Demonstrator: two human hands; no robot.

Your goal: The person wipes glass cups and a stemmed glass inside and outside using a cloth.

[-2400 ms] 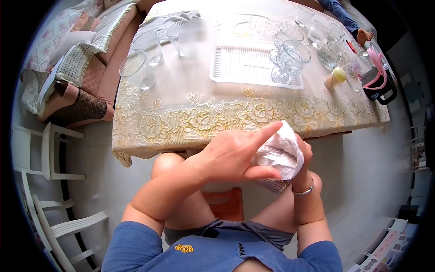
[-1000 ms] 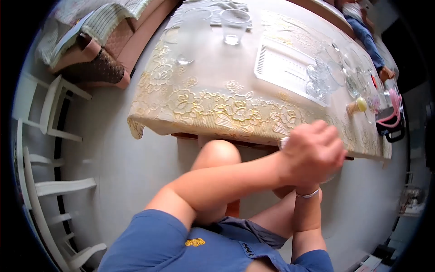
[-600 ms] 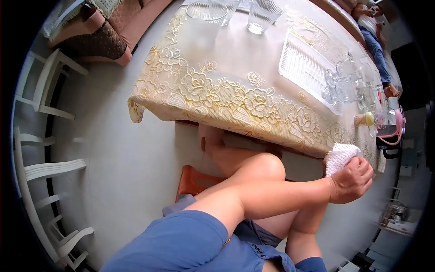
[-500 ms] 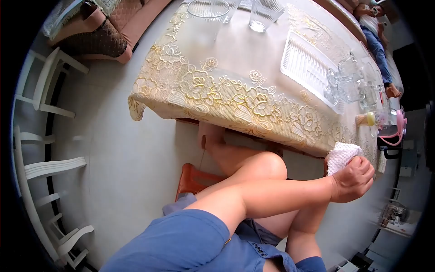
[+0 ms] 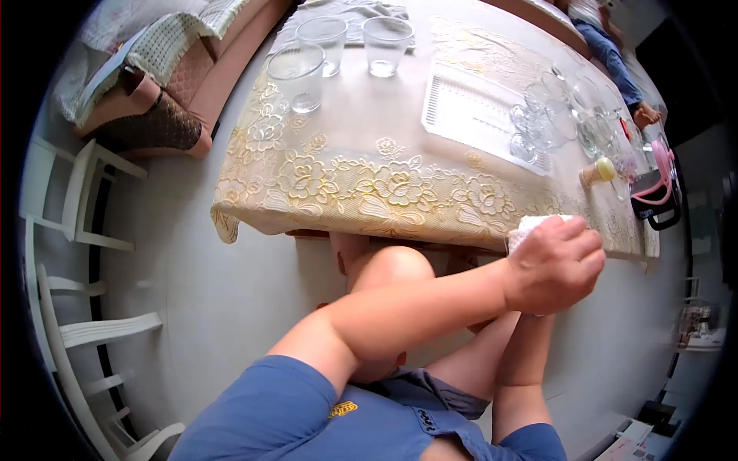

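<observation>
My left hand (image 5: 557, 265) reaches across my body to the right, its fingers closed round a white textured cloth (image 5: 530, 227) near the table's front edge. Below it, my right forearm (image 5: 529, 357) rises to the same spot. The right hand is mostly hidden behind the left hand and the cloth, so its fingers do not show. Whether something sits inside the cloth I cannot make out. On the table beyond lies a white ribbed plastic tray (image 5: 469, 115), with several clear glasses (image 5: 542, 115) on and beside its right end.
Three clear tumblers (image 5: 382, 50) stand at the back left by a grey cloth (image 5: 338, 15). A yellow-topped jar (image 5: 596, 173) and a pink-handled pitcher (image 5: 659, 180) stand at the right. White chairs (image 5: 108, 330) line the left; a person's leg (image 5: 611, 61) shows at the back right.
My view has shifted, bringing the three tumblers fully into sight. The left hand has turned over the cloth, covering more of it, and the hands appear further left in view.
</observation>
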